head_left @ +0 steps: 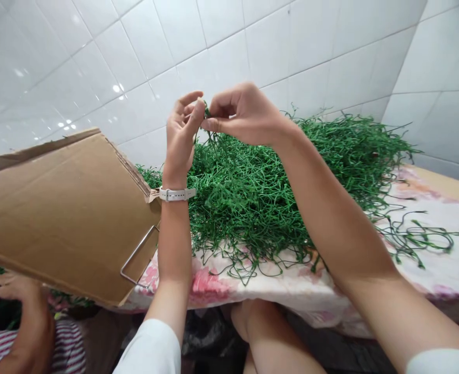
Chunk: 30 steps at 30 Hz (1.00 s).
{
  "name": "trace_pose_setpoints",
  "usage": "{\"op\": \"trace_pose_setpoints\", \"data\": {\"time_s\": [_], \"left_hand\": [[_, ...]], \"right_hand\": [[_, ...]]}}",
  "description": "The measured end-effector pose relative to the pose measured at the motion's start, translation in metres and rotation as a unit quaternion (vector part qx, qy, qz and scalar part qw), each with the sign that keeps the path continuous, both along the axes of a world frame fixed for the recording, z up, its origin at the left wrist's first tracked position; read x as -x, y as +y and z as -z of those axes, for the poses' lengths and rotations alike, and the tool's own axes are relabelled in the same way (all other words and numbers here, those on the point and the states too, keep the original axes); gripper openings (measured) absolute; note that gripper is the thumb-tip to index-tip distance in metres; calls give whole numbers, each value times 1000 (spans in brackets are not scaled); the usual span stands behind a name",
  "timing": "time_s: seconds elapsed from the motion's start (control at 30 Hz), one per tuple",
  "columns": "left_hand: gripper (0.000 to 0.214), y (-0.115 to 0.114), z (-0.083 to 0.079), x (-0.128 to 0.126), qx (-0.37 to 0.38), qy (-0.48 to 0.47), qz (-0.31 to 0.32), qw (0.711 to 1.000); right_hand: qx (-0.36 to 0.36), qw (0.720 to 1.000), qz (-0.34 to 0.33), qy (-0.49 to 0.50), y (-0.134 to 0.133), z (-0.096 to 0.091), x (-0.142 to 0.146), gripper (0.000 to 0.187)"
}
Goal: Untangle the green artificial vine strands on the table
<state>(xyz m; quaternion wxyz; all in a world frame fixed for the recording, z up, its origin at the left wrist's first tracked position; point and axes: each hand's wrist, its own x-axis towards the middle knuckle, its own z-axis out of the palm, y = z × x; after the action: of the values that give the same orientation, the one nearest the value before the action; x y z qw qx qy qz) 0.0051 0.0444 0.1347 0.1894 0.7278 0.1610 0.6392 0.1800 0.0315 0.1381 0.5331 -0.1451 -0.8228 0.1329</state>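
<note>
Both my hands are raised above a big heap of green plastic stems (276,182). My left hand (180,130), with a white watch on its wrist, pinches the top of a thin green stem (206,111) between thumb and fingers. My right hand (241,114) is closed in a pinch on the same stem, touching the left hand's fingertips. The stem hangs down from the fingers toward the heap.
The heap lies on a table with a flowered cloth (292,285). A brown cardboard box flap (58,208) with a metal wire handle (136,254) stands at the left. Another person's hand (11,291) and striped sleeve show at bottom left. White tiled walls (292,52) are behind.
</note>
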Motion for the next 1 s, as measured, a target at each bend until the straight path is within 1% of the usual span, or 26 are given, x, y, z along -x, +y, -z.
{"op": "trace_pose_setpoints", "data": {"time_s": [0.07, 0.1, 0.13, 0.17, 0.23, 0.27, 0.37, 0.43, 0.5, 0.6, 0.7, 0.8, 0.9, 0.97, 1.0], "left_hand": [[43, -3, -5, 0, -59, -60, -96, 992], [42, -5, -7, 0, -76, -64, -132, 986], [41, -7, -9, 1, -77, -49, -152, 984], [40, -10, -10, 1, -66, -19, -158, 985], [36, -13, -11, 3, -40, 37, -147, 988], [34, -14, -11, 5, -35, 47, -137, 989], [31, -11, -9, 9, -16, 29, -95, 995], [32, -8, -9, 12, 14, 15, -60, 998], [33, -7, -9, 15, 40, 7, -34, 999], [35, -7, -10, 17, 62, 6, -15, 998], [35, -7, -9, 16, 69, 12, 2, 998], [34, -6, -8, 15, 78, 21, 17, 997], [33, -2, -6, 14, 70, 21, 22, 997], [33, 1, -6, 13, 49, 16, 29, 998], [34, 2, -6, 13, 38, 14, 31, 999]], "right_hand": [[3, 999, 25, 24, 1, 0, 0, 43], [9, 999, 27, 33, 1, 0, 1, 43], [19, 999, 21, 41, 1, 1, 2, 43], [31, 998, 5, 50, 2, 2, 4, 43], [64, 995, -47, 54, 2, 3, 6, 43], [84, 992, -77, 48, 2, 4, 7, 41], [149, 978, -145, 23, 0, 3, 4, 33], [180, 970, -161, 39, -1, 2, 0, 32], [185, 970, -140, 75, -2, 0, -4, 34], [151, 981, -64, 105, -1, -1, -8, 38], [125, 988, -15, 84, 1, -1, -6, 41], [129, 989, 49, 61, -1, -1, -3, 44], [119, 982, 135, 52, -7, -1, 0, 50], [100, 980, 163, 57, -9, -1, 0, 56], [90, 981, 162, 61, -10, -1, -1, 59]]}}
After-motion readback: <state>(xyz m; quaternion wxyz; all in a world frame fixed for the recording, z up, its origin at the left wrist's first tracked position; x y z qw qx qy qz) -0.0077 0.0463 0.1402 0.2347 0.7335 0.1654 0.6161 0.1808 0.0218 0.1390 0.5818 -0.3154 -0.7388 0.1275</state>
